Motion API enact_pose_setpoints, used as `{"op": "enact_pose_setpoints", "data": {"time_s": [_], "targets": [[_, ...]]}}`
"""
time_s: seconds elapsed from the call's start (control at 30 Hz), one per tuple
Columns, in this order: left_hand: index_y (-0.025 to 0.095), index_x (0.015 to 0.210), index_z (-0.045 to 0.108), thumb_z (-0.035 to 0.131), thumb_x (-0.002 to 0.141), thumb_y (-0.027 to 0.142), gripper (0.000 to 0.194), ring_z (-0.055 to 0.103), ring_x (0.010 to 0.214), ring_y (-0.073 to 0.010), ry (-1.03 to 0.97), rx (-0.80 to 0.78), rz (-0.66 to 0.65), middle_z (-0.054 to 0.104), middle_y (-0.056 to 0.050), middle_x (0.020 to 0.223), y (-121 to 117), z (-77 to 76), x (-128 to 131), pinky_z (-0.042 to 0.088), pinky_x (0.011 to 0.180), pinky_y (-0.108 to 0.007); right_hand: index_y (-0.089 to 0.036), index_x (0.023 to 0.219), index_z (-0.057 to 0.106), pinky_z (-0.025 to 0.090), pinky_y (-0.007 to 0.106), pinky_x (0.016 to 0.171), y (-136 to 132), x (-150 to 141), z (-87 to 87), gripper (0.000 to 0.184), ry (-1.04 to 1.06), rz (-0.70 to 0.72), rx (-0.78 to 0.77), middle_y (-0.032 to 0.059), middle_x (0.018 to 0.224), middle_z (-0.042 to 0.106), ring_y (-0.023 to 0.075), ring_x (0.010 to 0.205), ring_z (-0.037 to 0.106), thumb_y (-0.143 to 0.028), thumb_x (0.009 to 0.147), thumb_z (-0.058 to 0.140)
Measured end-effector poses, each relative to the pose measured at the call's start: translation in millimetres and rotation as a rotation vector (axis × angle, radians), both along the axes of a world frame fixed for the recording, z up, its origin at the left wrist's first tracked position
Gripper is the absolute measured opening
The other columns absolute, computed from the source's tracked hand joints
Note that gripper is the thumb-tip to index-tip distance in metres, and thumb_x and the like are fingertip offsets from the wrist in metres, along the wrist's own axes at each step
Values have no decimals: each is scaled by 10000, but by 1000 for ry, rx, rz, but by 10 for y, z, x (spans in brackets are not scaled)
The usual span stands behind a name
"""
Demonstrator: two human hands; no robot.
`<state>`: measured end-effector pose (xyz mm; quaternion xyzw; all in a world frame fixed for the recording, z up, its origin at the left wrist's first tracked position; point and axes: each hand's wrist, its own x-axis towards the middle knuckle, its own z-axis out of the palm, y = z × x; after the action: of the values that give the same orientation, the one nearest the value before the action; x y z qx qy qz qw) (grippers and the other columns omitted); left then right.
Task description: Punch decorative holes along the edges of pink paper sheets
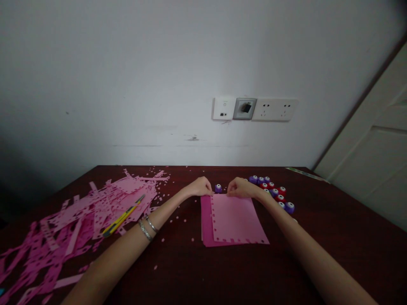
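Observation:
A light pink paper sheet (pixel 238 218) with small holes punched along its left and bottom edges lies over darker pink paper (pixel 206 220), which shows at the left and below. My left hand (pixel 200 186) is closed, its fingertips pinching the far left corner of the sheet. With thumb and fingers together, my right hand (pixel 241 187) grips the far edge of the same sheet, further right. Between the two hands, just beyond the paper, stands a small purple craft punch (pixel 218 188). Finger contact with the lower paper cannot be made out.
Pink paper strips and punched scraps (pixel 104 207) heap on the left of the dark red table (pixel 178 279). A yellow utility knife (pixel 124 215) rests on them. Several purple and red punches (pixel 280 197) stand beyond my right forearm. A ruler-like strip (pixel 308 174) lies at the far right.

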<state>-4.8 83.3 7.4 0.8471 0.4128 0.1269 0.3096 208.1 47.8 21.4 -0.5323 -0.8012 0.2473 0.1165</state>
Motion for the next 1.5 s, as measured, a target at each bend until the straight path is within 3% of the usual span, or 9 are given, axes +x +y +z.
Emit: {"op": "enact_pose_setpoints", "data": {"time_s": [0.43, 0.77, 1.5], "targets": [[124, 694, 716, 588, 642, 165, 144, 587, 631, -134, -20, 32, 82, 670, -50, 645, 26, -56, 34, 435, 601, -220, -119, 692, 711, 388, 202, 500, 42, 24, -49, 211, -50, -86, 25, 46, 618, 667, 148, 593, 585, -200, 624, 528], [116, 701, 713, 594, 641, 171, 145, 603, 659, -146, -25, 31, 78, 686, -64, 692, 38, -88, 41, 422, 569, -212, -111, 682, 711, 390, 197, 492, 8, 9, -24, 216, -50, -108, 4, 54, 620, 669, 153, 599, 593, -174, 616, 515], [147, 743, 702, 548, 680, 197, 174, 608, 700, -148, -16, 126, 153, 688, -62, 756, 80, -202, 86, 434, 599, -218, -110, 689, 692, 396, 205, 500, 123, 82, -184, 207, -11, -134, 61, 66, 642, 674, 152, 596, 599, -179, 640, 503]]}}
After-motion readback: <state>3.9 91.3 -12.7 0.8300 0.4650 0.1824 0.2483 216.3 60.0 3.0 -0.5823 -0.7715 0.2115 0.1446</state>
